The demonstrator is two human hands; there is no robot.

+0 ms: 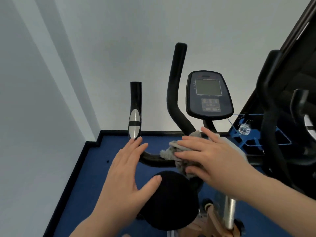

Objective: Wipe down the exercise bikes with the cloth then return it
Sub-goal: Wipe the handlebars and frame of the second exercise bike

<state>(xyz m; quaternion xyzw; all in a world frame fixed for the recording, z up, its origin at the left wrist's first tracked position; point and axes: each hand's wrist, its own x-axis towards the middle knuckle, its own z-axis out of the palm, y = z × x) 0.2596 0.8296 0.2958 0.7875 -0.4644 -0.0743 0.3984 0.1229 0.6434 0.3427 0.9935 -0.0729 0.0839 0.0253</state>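
Note:
An exercise bike stands in front of me, with a black handlebar, a console and a round black seat. A grey cloth is bunched on the handlebar near its middle. My right hand lies flat on the cloth, pressing it against the bar. My left hand hovers over the left part of the handlebar with fingers spread and nothing in it; its thumb is over the seat's edge.
White walls close off the corner to the left and front. The floor is blue with a black skirting. A second black machine stands close on the right. Behind it is a blue rack with a clear bottle.

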